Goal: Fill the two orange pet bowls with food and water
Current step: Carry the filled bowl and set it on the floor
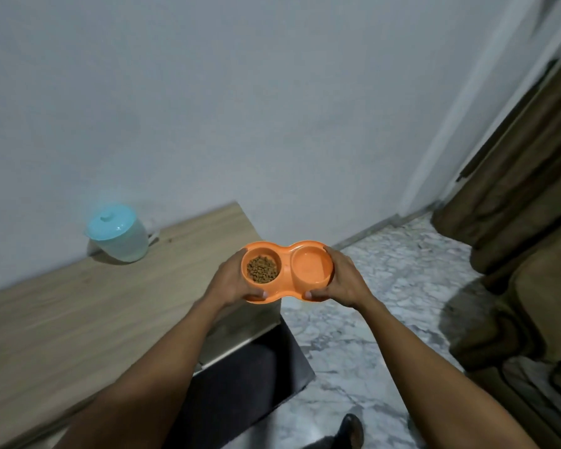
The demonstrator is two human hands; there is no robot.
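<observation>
I hold an orange double pet bowl (285, 251) in the air over the right end of a wooden table (94, 312). Brown kibble (262, 269) fills its left bowl. The right bowl (311, 268) holds what looks like clear water. My left hand (234, 280) grips the left end, thumb on the near rim. At the right end my right hand (340, 280) grips the same way. A clear jug with a light blue lid (117, 233) stands on the table at the back by the wall.
The white wall runs behind the table. Marble floor (386, 319) spreads to the right. Brown curtains (515, 176) and a brown sofa (531, 303) stand at the far right. A dark panel (256, 377) sits below the table's right end. A dark shoe (350, 429) shows at the bottom.
</observation>
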